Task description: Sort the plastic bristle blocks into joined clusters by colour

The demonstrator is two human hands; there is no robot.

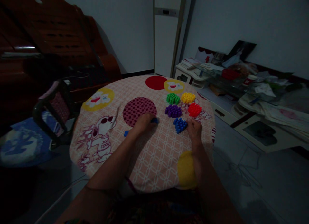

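Note:
My left hand (145,121) curls over small blue plastic pieces (154,121) on the cloth-covered round table (156,159). Part of them shows beyond the fingers; the rest is hidden. Behind that wrist lies another blue piece (126,133). Fingers bent and closed, my right hand (194,130) touches the right edge of a cluster of blue knobbed pieces (180,124); whatever is between its fingertips is too small to make out. Similar clusters stand just beyond: purple (173,111), red (194,110), green (173,98) and yellow (188,97).
A chair (56,111) stands at the table's left, with a wooden bench (60,40) behind it. To the right, a low cabinet (260,130) carries papers, bags and a red container (230,74). A tall white appliance (166,40) is at the back. The room is dim.

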